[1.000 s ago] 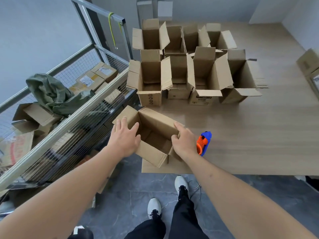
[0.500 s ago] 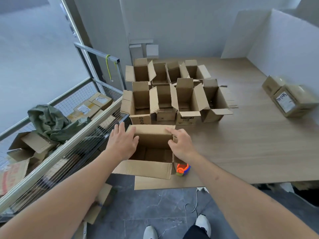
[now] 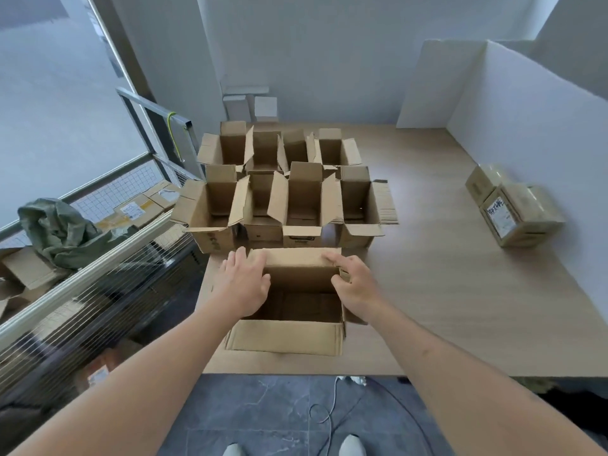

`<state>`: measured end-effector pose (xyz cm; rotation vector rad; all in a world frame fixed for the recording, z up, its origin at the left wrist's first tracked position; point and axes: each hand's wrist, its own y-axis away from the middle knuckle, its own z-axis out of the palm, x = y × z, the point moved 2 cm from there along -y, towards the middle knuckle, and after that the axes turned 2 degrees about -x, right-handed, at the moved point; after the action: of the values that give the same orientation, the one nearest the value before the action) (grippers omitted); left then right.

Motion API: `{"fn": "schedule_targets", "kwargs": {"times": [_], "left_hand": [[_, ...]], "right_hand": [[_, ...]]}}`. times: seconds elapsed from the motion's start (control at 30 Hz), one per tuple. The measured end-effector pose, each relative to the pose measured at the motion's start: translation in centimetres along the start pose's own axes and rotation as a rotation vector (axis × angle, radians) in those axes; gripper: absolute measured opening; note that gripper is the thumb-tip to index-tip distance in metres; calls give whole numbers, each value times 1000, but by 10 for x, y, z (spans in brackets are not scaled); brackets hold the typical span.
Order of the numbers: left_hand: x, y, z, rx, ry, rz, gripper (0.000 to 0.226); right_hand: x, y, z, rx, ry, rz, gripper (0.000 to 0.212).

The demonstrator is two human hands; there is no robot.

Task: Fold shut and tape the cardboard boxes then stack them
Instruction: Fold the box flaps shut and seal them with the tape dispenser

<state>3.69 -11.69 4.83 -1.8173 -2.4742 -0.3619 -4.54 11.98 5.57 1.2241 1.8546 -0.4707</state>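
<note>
An open cardboard box (image 3: 297,307) stands at the near edge of the wooden table (image 3: 444,291), straight in front of me. Its near flap hangs out toward me and its far flap (image 3: 294,258) leans inward. My left hand (image 3: 245,287) lies over the box's left side with fingers stretched to the far flap. My right hand (image 3: 353,283) lies over the right side, fingers touching the far flap's right end. Behind it stand several more open boxes (image 3: 286,192) in two rows. The tape dispenser is out of sight.
Two closed boxes (image 3: 513,205) lie at the table's right, near a white partition (image 3: 526,126). A wire-mesh cart (image 3: 98,274) on the left holds boxes and a green cloth (image 3: 62,232). A cable (image 3: 329,409) lies on the grey floor by my shoes.
The view has tilted up. The box now sits square to me, and both hands have slid forward onto its far flap. The orange and blue tape dispenser is no longer visible.
</note>
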Motion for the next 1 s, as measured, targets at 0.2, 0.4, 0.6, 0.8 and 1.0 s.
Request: {"fn": "schedule_targets", "kwargs": {"times": [0.2,0.4,0.6,0.8,1.0], "left_hand": [[54,-5,40,-85,-17,-124,75],[80,-8,64,-189,-19,-199,80],[94,-31,80,-319,96,-94,82],[96,-40,85,-142,291,-132,94],[106,-53,76,-62,370,-75,70]], "right_hand": [[57,10,-55,-32,-42,29,53],[103,12,-78,-61,-45,92,57],[137,-3,-87,-9,65,136,60],[154,-12,-94,27,294,73,49],[135,-25,-90,93,410,78,60]]}}
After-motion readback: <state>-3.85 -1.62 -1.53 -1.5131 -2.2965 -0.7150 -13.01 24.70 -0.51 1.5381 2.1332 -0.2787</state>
